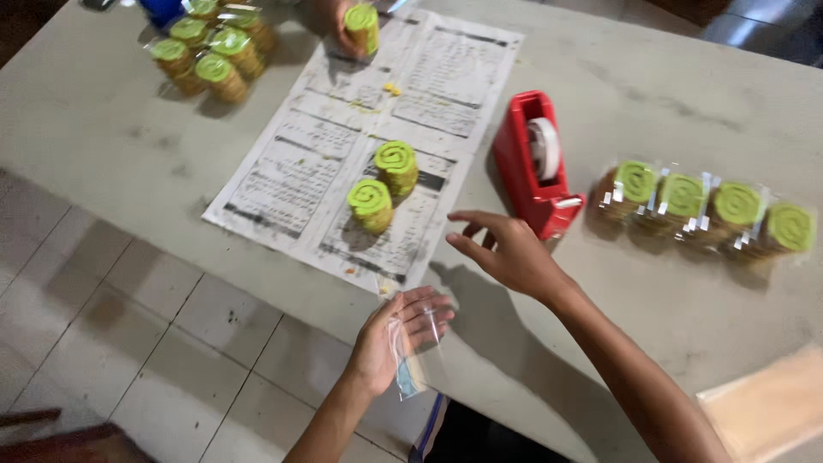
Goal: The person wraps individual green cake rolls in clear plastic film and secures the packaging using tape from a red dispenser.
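My left hand (390, 339) holds a small clear plastic bag (411, 356) at the near table edge. My right hand (506, 249) hovers over the table with fingers spread, holding nothing, just to the right of the newspaper sheet (291, 171). Two stacks of round green spiral-topped cookies (381, 187) stand unwrapped on that sheet, a short way left of my right hand. A red tape dispenser (536, 163) sits just beyond my right hand.
A row of several bagged cookie stacks (707, 210) lies at the right. More bagged stacks (210, 47) cluster at the far left. Another person's hand (347, 26) holds a cookie stack at the far end of the sheet. A tan packet (767, 407) lies near right. Tiled floor shows at the left.
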